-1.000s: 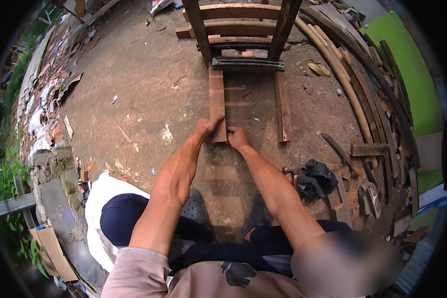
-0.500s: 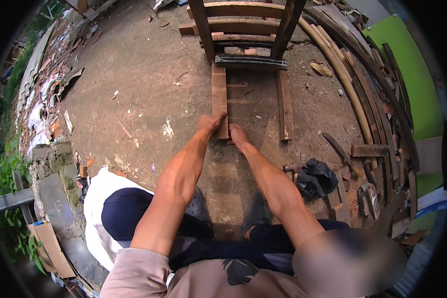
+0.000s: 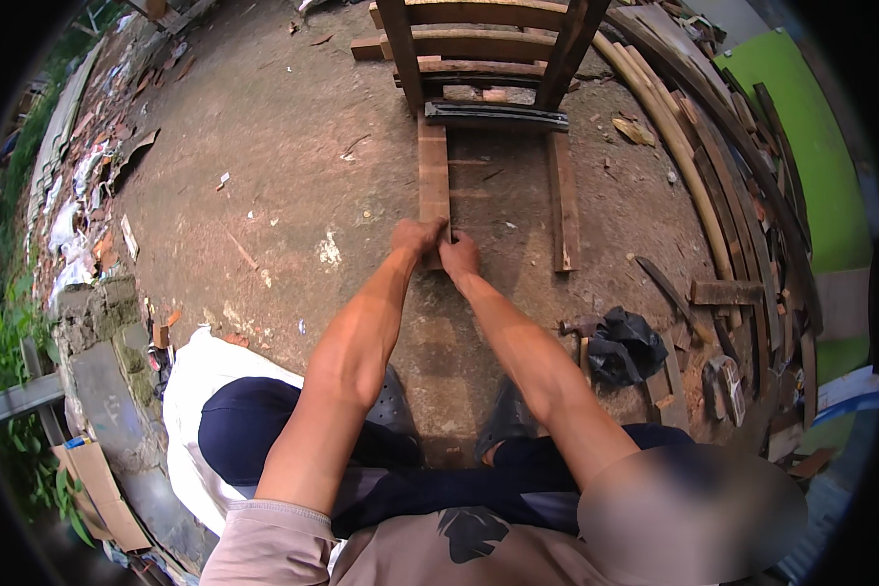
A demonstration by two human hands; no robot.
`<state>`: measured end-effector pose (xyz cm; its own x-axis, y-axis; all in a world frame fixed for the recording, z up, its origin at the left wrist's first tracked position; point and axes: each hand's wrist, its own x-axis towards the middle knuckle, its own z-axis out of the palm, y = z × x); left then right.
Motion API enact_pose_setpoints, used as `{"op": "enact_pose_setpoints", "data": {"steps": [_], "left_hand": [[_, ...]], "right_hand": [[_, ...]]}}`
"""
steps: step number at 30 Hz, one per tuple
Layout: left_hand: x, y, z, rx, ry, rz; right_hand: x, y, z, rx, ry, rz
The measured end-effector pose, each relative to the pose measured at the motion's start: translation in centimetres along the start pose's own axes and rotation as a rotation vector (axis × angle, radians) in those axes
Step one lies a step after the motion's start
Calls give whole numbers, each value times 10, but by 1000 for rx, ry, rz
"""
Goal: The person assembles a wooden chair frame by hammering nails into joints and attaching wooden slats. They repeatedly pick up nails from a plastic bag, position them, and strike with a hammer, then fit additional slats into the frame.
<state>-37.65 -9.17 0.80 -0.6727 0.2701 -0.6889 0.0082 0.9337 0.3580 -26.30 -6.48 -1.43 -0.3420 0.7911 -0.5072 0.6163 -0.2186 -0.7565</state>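
Wooden frame (image 3: 483,46): your left grip (image 3: 420,237) clasps its near-left bar (image 3: 434,166), right grip (image 3: 460,256) curls alongside, hold unclear; uneven pushing could skew it.

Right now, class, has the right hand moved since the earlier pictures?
Yes: judged against the white floor patch, the right hand has shifted left, toward the left hand.

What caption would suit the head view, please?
Left hand and right hand at the near end of a wooden plank.
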Motion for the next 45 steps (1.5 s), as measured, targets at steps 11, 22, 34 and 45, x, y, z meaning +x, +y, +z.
{"op": "enact_pose_setpoints", "data": {"steps": [11,22,34,45], "left_hand": [[15,-1,1,11,-70,51],[-2,5,9,134,10,104],[2,5,31,-30,211,182],[-31,11,46,183,523,510]], "right_hand": [[11,-8,5,-18,-1,85],[17,8,-9,-11,-93,24],[46,4,-130,-547,348,-407],[44,71,-186,-621,360,-194]]}}
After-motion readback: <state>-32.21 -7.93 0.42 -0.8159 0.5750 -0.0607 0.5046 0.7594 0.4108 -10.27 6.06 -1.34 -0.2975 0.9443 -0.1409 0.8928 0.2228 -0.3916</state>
